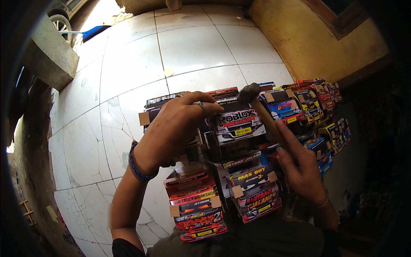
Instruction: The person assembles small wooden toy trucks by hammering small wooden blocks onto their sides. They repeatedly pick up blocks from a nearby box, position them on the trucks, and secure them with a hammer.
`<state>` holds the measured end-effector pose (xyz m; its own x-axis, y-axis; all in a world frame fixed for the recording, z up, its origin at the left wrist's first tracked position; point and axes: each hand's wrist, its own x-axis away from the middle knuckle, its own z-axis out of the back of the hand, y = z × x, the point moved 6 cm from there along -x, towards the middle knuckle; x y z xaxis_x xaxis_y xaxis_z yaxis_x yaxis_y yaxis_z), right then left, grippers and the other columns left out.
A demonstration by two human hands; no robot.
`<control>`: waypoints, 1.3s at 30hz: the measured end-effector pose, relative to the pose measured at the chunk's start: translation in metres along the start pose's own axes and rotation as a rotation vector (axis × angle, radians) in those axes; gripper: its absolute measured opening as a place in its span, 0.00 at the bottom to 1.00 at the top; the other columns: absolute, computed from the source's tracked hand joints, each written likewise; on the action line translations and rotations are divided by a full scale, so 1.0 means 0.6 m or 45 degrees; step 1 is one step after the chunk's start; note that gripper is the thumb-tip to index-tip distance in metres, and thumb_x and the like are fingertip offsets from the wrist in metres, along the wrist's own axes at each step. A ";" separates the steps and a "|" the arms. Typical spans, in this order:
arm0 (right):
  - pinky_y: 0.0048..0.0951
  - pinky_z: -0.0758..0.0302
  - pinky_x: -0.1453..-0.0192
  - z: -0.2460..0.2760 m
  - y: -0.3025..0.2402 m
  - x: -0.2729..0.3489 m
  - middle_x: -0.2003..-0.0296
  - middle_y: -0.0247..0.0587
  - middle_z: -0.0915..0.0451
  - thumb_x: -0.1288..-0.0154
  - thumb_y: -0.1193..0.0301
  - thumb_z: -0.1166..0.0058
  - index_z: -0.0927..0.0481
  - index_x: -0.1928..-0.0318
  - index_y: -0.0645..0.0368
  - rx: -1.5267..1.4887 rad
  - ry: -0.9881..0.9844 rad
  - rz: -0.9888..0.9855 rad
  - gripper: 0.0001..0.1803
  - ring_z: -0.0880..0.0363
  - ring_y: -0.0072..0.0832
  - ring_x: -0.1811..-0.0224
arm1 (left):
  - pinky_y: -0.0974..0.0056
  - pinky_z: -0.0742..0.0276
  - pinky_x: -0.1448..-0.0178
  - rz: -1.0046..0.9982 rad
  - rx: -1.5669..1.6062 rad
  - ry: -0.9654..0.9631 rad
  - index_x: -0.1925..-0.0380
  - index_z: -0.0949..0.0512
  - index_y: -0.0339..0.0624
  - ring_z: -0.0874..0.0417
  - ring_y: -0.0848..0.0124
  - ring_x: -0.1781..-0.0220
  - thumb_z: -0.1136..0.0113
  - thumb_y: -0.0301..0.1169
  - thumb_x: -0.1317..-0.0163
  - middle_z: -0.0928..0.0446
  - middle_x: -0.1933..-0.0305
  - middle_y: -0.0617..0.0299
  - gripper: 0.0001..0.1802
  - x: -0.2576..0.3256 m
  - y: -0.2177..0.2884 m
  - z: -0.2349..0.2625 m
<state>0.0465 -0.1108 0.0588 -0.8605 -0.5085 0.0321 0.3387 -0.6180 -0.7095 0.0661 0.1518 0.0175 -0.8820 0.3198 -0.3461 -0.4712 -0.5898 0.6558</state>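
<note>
My right hand (pixel 302 171) grips a hammer (pixel 269 118) by its wooden handle, index finger stretched along it. The dark hammer head is beside the upper right edge of a toy truck (pixel 240 124) with a white and black printed front; whether they touch, I cannot tell. My left hand (pixel 180 122) is closed at the left side of this truck, its index finger reaching the top edge of the front. What its other fingers grip is hidden. Nearer me stand a red and orange toy truck (pixel 199 214) and a black and pink one (pixel 257 195), both with small cardboard side flaps.
Several more printed toy trucks stand in rows to the right, including a blue and white one (pixel 282 107) and a yellow and black one (pixel 309 105). White cracked floor tiles (pixel 124 55) stretch ahead, with a yellow wall (pixel 295 38) at right and a concrete pillar (pixel 49 55) at left.
</note>
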 end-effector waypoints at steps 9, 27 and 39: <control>0.35 0.20 0.49 -0.014 -0.006 0.003 0.49 0.59 0.15 0.23 0.77 0.51 0.38 0.21 0.49 0.090 -0.069 0.020 0.33 0.11 0.41 0.52 | 0.54 0.16 0.41 -0.035 -0.096 0.011 0.47 0.16 0.45 0.15 0.52 0.45 0.40 0.10 0.46 0.19 0.42 0.51 0.27 -0.001 0.005 -0.001; 0.37 0.20 0.55 -0.019 -0.004 0.006 0.56 0.57 0.16 0.24 0.79 0.50 0.40 0.20 0.49 0.178 0.010 0.093 0.35 0.13 0.43 0.61 | 0.57 0.12 0.44 -0.038 -0.179 0.031 0.48 0.15 0.51 0.13 0.54 0.45 0.32 0.11 0.51 0.17 0.42 0.54 0.30 0.000 0.005 0.001; 0.38 0.21 0.59 -0.019 -0.010 0.005 0.63 0.51 0.18 0.26 0.80 0.48 0.38 0.20 0.47 0.316 -0.008 0.115 0.36 0.17 0.42 0.67 | 0.56 0.13 0.44 -0.048 -0.129 0.053 0.48 0.14 0.51 0.13 0.54 0.45 0.33 0.12 0.50 0.18 0.43 0.54 0.29 0.001 0.007 0.002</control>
<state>0.0376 -0.1020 0.0553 -0.8203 -0.5716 -0.0190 0.4980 -0.6976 -0.5151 0.0639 0.1507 0.0209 -0.8622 0.3134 -0.3980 -0.5002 -0.6508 0.5711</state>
